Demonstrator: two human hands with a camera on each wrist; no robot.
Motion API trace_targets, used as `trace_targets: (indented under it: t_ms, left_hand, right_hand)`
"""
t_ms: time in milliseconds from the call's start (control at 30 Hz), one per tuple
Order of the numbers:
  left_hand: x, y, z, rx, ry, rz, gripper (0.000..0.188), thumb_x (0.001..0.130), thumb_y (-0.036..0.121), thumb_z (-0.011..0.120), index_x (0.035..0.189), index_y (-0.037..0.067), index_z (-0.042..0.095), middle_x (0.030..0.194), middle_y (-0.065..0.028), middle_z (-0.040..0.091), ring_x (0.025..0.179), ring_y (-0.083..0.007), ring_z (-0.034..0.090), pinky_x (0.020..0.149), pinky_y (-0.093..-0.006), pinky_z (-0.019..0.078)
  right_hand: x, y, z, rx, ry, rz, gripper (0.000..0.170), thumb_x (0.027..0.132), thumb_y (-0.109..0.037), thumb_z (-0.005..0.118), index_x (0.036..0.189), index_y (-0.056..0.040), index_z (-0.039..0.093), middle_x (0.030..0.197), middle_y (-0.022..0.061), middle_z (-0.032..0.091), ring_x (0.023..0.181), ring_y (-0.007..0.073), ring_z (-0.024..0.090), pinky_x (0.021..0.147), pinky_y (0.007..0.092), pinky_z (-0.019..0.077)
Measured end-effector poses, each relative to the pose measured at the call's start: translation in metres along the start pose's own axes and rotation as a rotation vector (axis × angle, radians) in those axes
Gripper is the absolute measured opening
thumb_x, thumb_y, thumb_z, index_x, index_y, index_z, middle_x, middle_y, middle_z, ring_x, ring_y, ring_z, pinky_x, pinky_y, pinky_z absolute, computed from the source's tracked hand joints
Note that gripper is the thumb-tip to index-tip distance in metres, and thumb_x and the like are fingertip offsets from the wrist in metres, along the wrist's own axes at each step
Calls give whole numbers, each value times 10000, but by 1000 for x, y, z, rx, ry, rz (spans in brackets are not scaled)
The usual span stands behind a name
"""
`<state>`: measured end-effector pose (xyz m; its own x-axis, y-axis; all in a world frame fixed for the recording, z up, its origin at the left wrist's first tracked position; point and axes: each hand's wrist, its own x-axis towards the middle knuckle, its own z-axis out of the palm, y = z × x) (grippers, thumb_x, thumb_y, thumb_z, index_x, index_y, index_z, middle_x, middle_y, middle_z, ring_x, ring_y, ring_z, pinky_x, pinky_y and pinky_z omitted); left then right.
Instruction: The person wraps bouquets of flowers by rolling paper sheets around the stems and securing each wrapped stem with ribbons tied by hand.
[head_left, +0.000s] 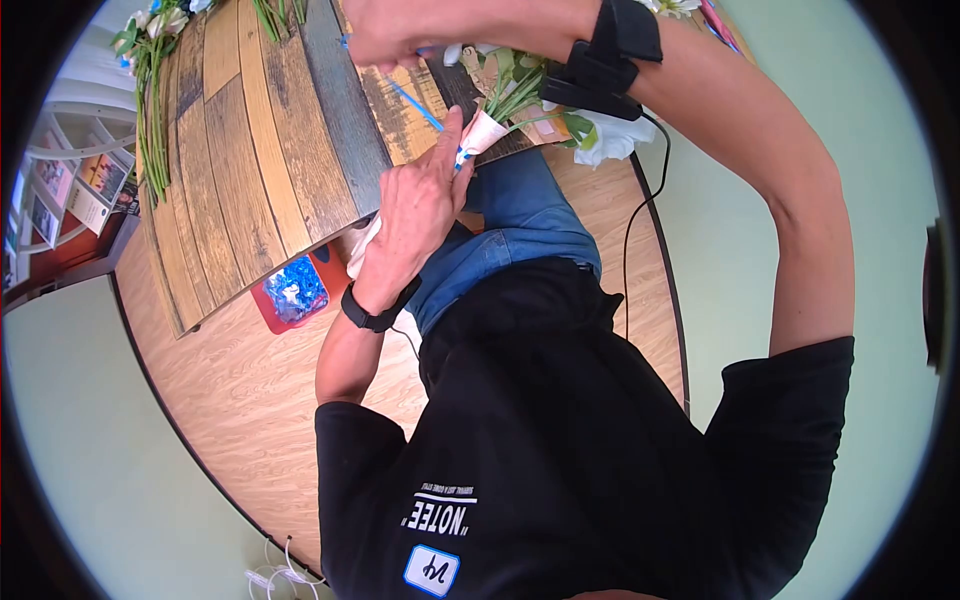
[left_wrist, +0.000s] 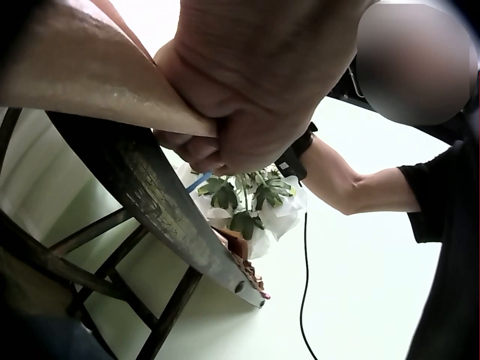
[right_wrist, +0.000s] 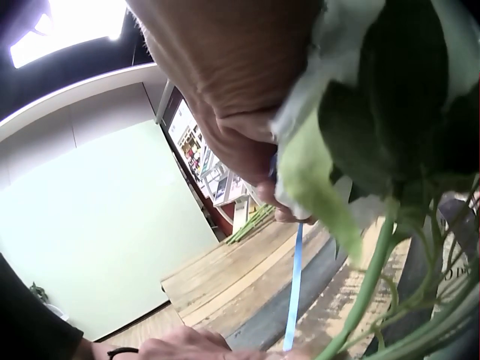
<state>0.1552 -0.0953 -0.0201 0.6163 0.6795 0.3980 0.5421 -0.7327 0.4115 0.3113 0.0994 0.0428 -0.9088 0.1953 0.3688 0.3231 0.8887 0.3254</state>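
My left hand (head_left: 415, 205) grips the paper-wrapped stems of a bouquet at the table's near edge, its index finger stretched along the wrap (head_left: 484, 133). In the left wrist view, the fingers curl round a tapering pale paper cone (left_wrist: 82, 67). A narrow blue ribbon (head_left: 415, 106) runs from the wrap up to my right hand (head_left: 385, 30), which pinches its other end above the tabletop. The right wrist view shows this ribbon (right_wrist: 295, 289) stretched straight between both hands. Green stems (head_left: 515, 97) and a white flower (head_left: 610, 140) spread from the wrap under the right forearm.
More flowers with long stems (head_left: 150, 130) lie at the left side of the wooden table (head_left: 230, 150), and cut stems (head_left: 275, 15) at its far side. Below the table edge stands a red bin (head_left: 268, 305) with blue scraps. A black cable (head_left: 628, 240) hangs from the right wrist.
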Motion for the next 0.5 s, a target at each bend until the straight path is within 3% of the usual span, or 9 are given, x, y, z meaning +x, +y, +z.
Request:
trace_targets:
  t_ms: [67,133,200,233,267,333,400,433,500]
  left_hand:
    - [-1,-3,1,-165,29,19,600,898,151,691,1453,47,487,845,-202,705,659,-365,686,585,-423,538]
    - [-2,-2,-1,-245,36,-2,539,914,150,683,1419,44,528,834,-200,705,656,-345,695,589,-411,534]
    - [-3,3,-8,-330,42,-26,479,929,150,676,1384,41,570,822,-199,706,653,-325,703,593,-398,531]
    - [-1,8,-17,-412,-3,-155,415,943,153,669,1336,33,608,791,-190,691,642,-276,701,590,-372,523]
    - [1,10,-24,-490,-42,-288,357,958,157,662,1288,25,647,760,-181,676,631,-226,698,587,-346,516]
    - [0,-7,-23,-462,-90,-360,291,972,176,660,1209,8,689,717,-99,678,607,-133,626,577,-310,496]
    - [-4,-32,-3,-879,116,-273,255,979,194,665,1148,10,716,659,6,629,560,-83,528,529,-281,446]
    - [6,-13,-35,-877,-3,-609,266,991,221,660,1144,9,715,632,74,546,528,-32,449,474,-240,361]
    - [16,-5,-58,-1067,-42,-647,346,1015,228,619,1253,-21,648,581,81,441,464,-3,351,418,-207,257]
  right_hand:
    - [7,-6,-16,-37,-3,9,125,624,-158,686,613,-34,681,556,172,576,544,400,591,518,464,474]
    - [25,-34,-76,291,283,780,154,634,-155,682,557,-27,644,537,192,532,541,401,557,538,472,468]
    - [27,-57,-113,104,372,543,181,682,-123,662,567,14,636,580,230,554,598,369,585,604,467,498]
    - [19,-73,-144,-62,265,304,252,781,-103,617,567,30,623,623,220,582,654,339,595,675,479,514]
    - [21,-88,-152,164,310,602,280,822,-119,601,584,26,626,573,145,582,585,242,587,576,418,489]
    - [10,-128,-194,368,241,625,189,843,-120,634,700,1,660,635,120,614,603,224,607,581,380,490]
    - [-11,-161,-239,745,84,667,92,885,-123,699,933,-50,727,761,71,677,639,187,646,590,302,491]
    - [-21,-175,-246,822,20,737,97,890,-115,702,956,-47,717,797,79,677,672,203,651,606,307,493]
    - [-44,-188,-242,915,-116,890,133,907,-103,696,1017,-29,694,893,96,682,764,209,668,668,308,511]
